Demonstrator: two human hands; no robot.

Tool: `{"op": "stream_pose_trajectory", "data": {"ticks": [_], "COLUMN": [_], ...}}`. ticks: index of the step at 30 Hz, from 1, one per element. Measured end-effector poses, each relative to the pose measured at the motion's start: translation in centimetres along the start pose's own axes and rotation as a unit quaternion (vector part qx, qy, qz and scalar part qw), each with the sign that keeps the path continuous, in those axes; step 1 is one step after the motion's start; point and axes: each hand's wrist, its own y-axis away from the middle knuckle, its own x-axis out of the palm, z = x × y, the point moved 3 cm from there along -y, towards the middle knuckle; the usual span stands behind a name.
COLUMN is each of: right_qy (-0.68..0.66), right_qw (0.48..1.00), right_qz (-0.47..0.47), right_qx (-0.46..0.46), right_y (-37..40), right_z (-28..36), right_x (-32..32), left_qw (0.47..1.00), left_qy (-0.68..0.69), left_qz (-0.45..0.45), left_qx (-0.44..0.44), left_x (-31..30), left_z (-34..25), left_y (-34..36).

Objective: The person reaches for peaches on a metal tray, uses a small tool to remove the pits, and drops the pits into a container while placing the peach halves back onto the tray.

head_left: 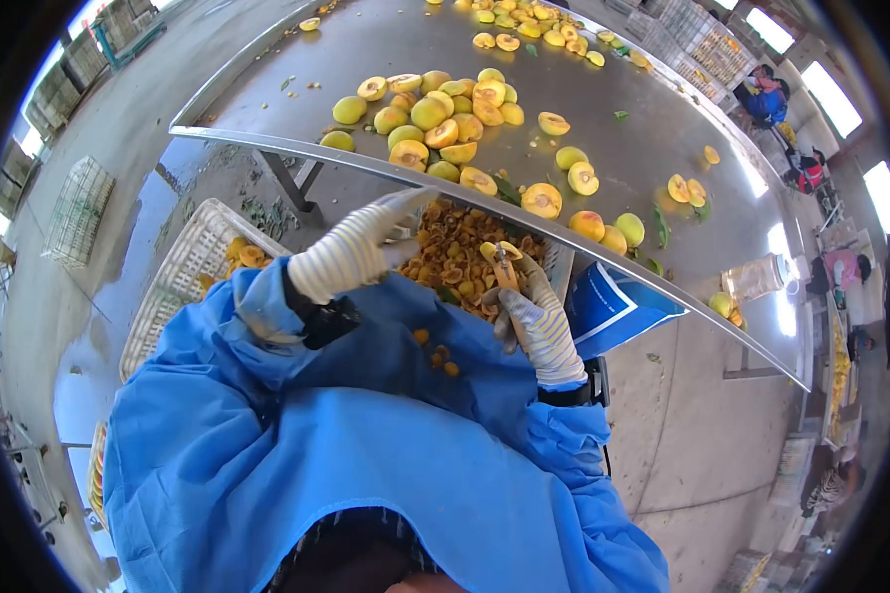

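Note:
My left hand [351, 247], in a striped knit glove, is open with its fingers stretched toward the near edge of the metal table, holding nothing I can see. In my right hand [542, 321], gloved the same way, is a small tool with an orange-brown handle [505, 272]. At the tool's tip is a yellow fruit piece [502, 251], close to my thumb and fingers. Below my hands, many brownish fruit pits and scraps [450, 262] fill a container. Peach-like fruits, whole and halved [430, 114], lie on the table just beyond my left hand.
The sloping metal table [603, 104] has a raised rim and more fruit [534, 20] at its far end. A white plastic crate [193, 259] with fruit halves stands at my left. A blue container [608, 311] is under the table edge. People [761, 96] are at the right.

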Motion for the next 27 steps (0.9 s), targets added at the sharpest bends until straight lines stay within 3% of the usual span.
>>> {"op": "stream_pose_trajectory", "data": {"ticks": [1, 3, 5, 6, 9, 13, 14, 17, 18, 19, 21, 22, 25, 26, 27], "right_qy": [0.001, 0.009, 0.017, 0.01, 0.043, 0.239, 0.19, 0.003, -0.042, -0.086, 0.006, 0.004, 0.015, 0.029, 0.078], "right_qw": [1.0, 1.0, 1.0, 1.0, 0.997, 0.947, 0.964, 0.994, 0.993, 0.99, 0.99, 0.992, 0.995, 0.994, 0.991], "right_qz": [-0.003, -0.01, -0.024, -0.026, -0.06, -0.141, -0.138, -0.094, -0.094, -0.093, -0.128, -0.121, -0.102, -0.101, -0.105], "right_qx": [-0.004, -0.016, -0.007, -0.003, -0.019, -0.159, -0.125, -0.061, -0.063, -0.065, -0.052, -0.03, 0.008, 0.007, 0.004], "right_y": [0.1, 0.4, 0.7, 0.9, 1.0, 0.1, 0.0, 0.2, 0.4, 0.6, 0.5, 0.6, 0.1, -0.1, -0.2], "right_z": [0.0, 0.1, 0.1, 0.2, -0.2, -1.4, -1.8, -0.9, -0.2, 0.6, 0.8, 0.5, -0.2, -0.6, -0.9], "right_x": [0.2, 0.3, -0.1, -0.4, -0.6, 0.4, 0.4, 0.2, 0.3, 0.3, -0.9, -1.1, -1.3, -1.3, -1.3], "left_qw": [0.993, 0.99, 0.991, 0.992, 0.987, 0.944, 0.937, 0.995, 0.986, 0.977, 0.951, 0.951, 0.987, 0.997, 0.989], "left_qy": [-0.079, -0.064, 0.029, 0.093, 0.119, 0.242, 0.236, 0.016, -0.139, -0.161, -0.202, -0.176, -0.082, 0.035, 0.122], "left_qz": [0.034, 0.042, 0.122, 0.071, 0.051, 0.031, 0.034, 0.0, 0.005, 0.037, 0.104, 0.127, 0.085, 0.049, 0.046], "left_qx": [0.075, 0.117, -0.039, -0.039, -0.098, -0.223, -0.255, -0.099, -0.094, -0.135, -0.211, -0.221, -0.106, -0.053, -0.064], "left_x": [2.4, 6.7, 8.9, 9.7, 10.3, 10.9, 10.6, 10.4, 9.6, 9.1, 8.4, 8.7, 9.8, 9.9, 10.3], "left_z": [-0.2, -0.1, 0.4, 0.7, 1.9, 3.7, 3.5, 3.5, 3.4, 3.4, 3.0, 3.1, 4.4, 4.5, 4.4], "left_y": [-1.6, -3.6, -4.4, -4.6, -4.6, -4.8, -4.6, -4.7, -4.6, -4.4, -4.3, -4.2, -4.7, -4.7, -4.7]}}
